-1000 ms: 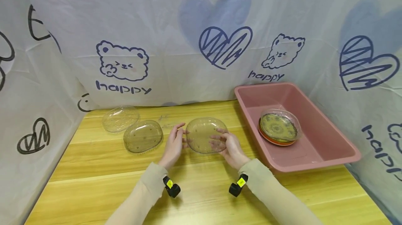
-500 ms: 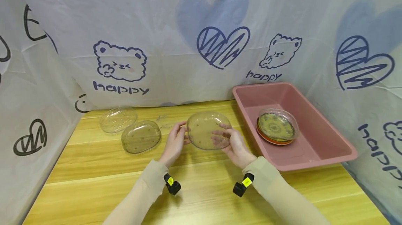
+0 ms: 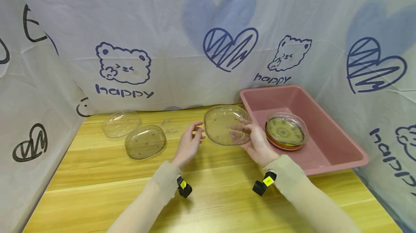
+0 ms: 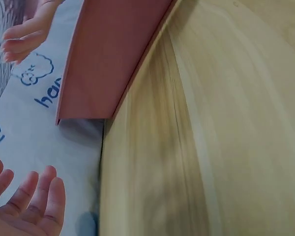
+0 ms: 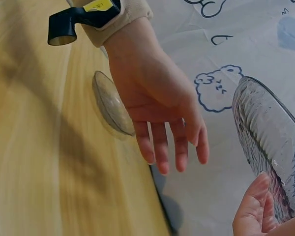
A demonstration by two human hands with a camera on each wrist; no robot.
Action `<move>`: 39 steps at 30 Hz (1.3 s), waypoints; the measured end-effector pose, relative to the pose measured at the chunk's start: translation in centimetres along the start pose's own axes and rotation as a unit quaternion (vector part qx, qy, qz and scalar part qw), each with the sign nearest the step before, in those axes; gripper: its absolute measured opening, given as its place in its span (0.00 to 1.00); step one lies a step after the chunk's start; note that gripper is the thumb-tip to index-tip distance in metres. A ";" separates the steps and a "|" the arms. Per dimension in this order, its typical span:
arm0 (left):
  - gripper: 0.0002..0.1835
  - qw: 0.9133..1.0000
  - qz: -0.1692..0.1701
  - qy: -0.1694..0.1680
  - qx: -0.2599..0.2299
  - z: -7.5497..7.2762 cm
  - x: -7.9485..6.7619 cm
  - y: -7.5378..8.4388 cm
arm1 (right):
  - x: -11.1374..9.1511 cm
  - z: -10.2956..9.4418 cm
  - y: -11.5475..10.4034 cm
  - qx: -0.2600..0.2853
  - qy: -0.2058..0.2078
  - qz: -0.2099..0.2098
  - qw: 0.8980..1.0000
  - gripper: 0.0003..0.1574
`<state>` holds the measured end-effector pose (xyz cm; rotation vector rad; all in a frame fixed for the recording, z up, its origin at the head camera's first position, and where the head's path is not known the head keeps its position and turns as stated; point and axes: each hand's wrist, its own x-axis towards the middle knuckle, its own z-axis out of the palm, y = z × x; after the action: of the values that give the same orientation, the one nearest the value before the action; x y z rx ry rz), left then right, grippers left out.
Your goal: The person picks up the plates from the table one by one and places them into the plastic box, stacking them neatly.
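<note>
A clear, ridged plastic plate (image 3: 224,126) is held up over the table by my right hand (image 3: 256,142). In the right wrist view, the right thumb (image 5: 255,196) lies along the rim of the tilted plate (image 5: 258,125), and the other fingers pass behind it. My left hand (image 3: 189,144) is just left of the plate, fingers loosely bent. A gap separates this hand (image 5: 160,93) from the plate in the right wrist view. At left on the table lie an oval see-through plate (image 3: 145,142) and a round clear one (image 3: 121,124), their edges close together.
The pink tub (image 3: 331,135) stands to the right, holding stacked round dishes (image 3: 286,132): a clear one on top, an orange-red edge below. White printed cloth (image 3: 182,81) walls the back and sides of the wooden table (image 3: 208,197).
The plate has risen and moved right toward the tub with my right hand. My left hand, close against the plate's edge earlier, is apart from it now and has shifted slightly right.
</note>
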<state>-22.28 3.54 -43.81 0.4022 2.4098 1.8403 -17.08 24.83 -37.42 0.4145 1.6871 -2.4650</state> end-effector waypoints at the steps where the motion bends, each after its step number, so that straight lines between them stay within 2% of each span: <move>1: 0.20 1.000 0.007 -0.003 0.010 0.2 0.0 0.2 | 0.0 -0.3 -0.3 -0.004 0.001 0.000 1.000 0.29; 8: 0.21 0.995 0.063 -0.021 0.067 1.7 0.3 1.7 | -0.4 -2.2 -2.8 0.017 0.016 -0.015 1.000 0.18; 14: 0.21 0.988 0.109 -0.039 0.106 3.4 0.6 2.4 | -0.5 -4.0 -4.5 0.054 0.016 -0.021 0.998 0.19; 20: 0.22 0.978 0.135 -0.057 0.152 5.0 0.6 3.4 | -0.5 -6.0 -6.0 0.100 0.004 -0.018 0.995 0.18; 25: 0.21 0.964 0.172 -0.065 0.191 6.4 0.5 4.2 | -0.5 -7.7 -7.1 0.104 0.016 -0.020 0.994 0.20; 32: 0.22 0.945 0.201 -0.081 0.245 8.3 0.2 4.9 | 0.0 -10.3 -8.0 0.106 0.021 -0.026 0.994 0.22; 39: 0.23 0.919 0.247 -0.092 0.294 10.2 -0.2 5.4 | 0.8 -12.7 -8.4 0.129 0.030 -0.025 0.991 0.25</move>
<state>-19.01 14.30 -41.46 1.2628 2.8552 1.0534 -18.09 39.71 -34.46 0.4833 1.4163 -2.7444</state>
